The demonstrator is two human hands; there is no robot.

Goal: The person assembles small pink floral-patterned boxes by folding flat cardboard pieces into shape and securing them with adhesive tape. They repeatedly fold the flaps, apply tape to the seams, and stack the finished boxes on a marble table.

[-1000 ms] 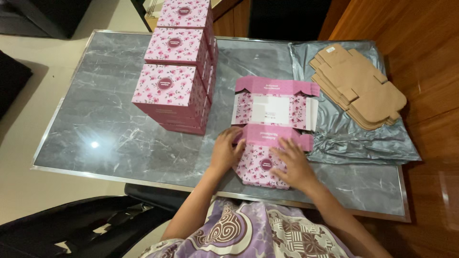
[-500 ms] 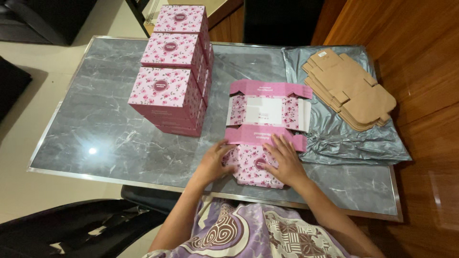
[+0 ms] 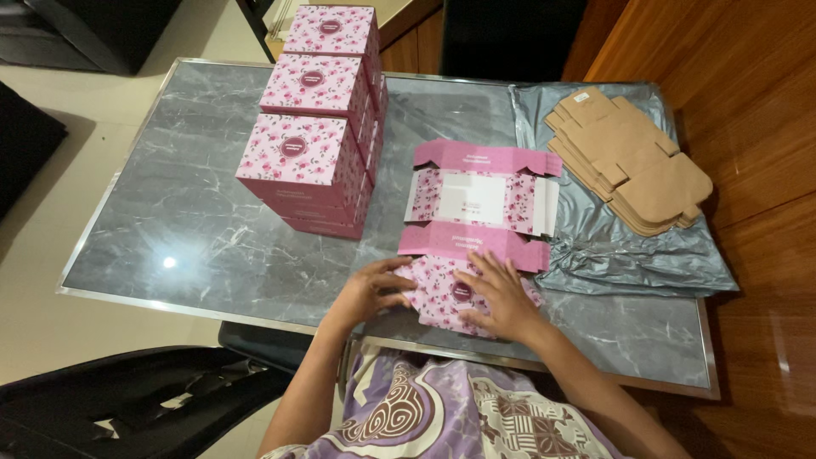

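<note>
**Two hands on an unfolded pink floral carton**

Left hand [image 3: 367,289]: fingers curled against the left edge of the flat carton's nearest panel, thumb on top, pinching that edge lightly.

Right hand [image 3: 497,297]: fingers spread, palm down, pressing on the same panel from above; it clasps nothing.

Pink floral carton [image 3: 476,223]: unfolded, lying on the grey marble surface [image 3: 195,229]. Its nearest panel, with a round dark-pink badge, lies under and between both hands, slightly raised at the left. Just beyond the fingertips runs a plain pink band; past that, a white middle panel with floral sides; farthest, a second plain pink flap.

Grey plastic bag [image 3: 620,246]: crumpled, to the right of the right hand and beyond it, touching the carton's right edge.

Stack of flat brown card blanks [image 3: 633,157]: lying on the bag, farther out to the right.

Finished pink floral boxes [image 3: 310,153]: stacked in a row, beyond the left hand and to its left, running away toward the far edge of the surface, apart from the flat carton.

Black chair [image 3: 127,408]: on the near side of the left hand, below the edge of the surface.
</note>
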